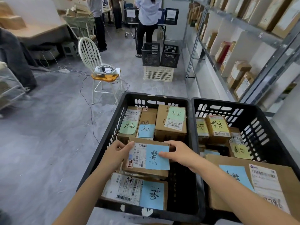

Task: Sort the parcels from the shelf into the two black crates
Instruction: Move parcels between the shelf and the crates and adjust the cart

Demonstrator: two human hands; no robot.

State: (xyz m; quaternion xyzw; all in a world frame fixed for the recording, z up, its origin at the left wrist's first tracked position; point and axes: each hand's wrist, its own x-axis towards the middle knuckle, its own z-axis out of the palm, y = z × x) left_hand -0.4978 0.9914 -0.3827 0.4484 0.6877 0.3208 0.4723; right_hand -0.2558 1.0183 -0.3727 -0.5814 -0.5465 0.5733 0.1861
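Cardboard parcel (140,168) lies between left hand (117,151) and right hand (177,153), each clutching 1 end.

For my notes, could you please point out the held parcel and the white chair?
held parcel (138,158): head view, on its white label.
white chair (112,78): head view, on its orange seat.

Left forearm (84,192): bare, extended from the lower left edge up and to the right.
Left hand (117,151): closed on the left edge of the brown cardboard parcel with a blue paper note (141,166); the thumb is laid on the top face and the fingers are tucked out of sight.
Right forearm (235,189): bare, stretched from the lower right edge up and to the left.
Right hand (177,153): set at the parcel's far right corner; the thumb is pressed on the note and the fingers are curled over the far edge.
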